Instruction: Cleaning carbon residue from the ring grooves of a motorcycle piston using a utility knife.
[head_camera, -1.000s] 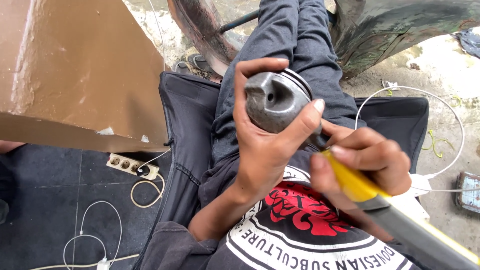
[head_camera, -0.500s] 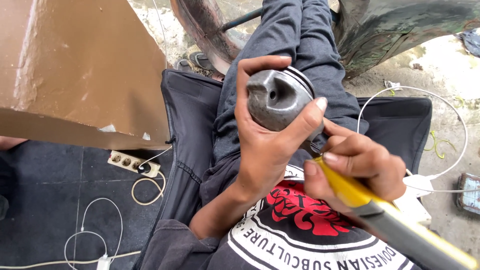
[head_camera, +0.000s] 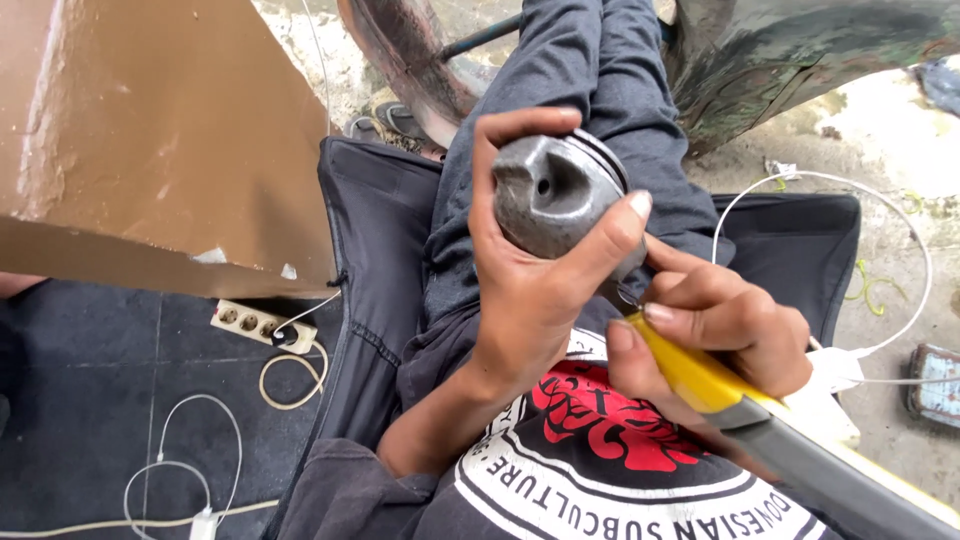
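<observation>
2 hands meet at the frame's centre. At far left, a white power strip (head_camera: 262, 326) lies on the dark floor mat. The left hand (head_camera: 530, 280) wraps a grey metal piston (head_camera: 556, 196), held above the lap. Just right, the right hand (head_camera: 722, 330) grips a yellow-handled tool (head_camera: 700, 378), its tip hidden under the piston.

Our left hand (head_camera: 540, 290) is raised palm-in, fingers and thumb curled wide in a grip. Our right hand (head_camera: 715, 325) sits just beside it, fingers clenched tight.
</observation>
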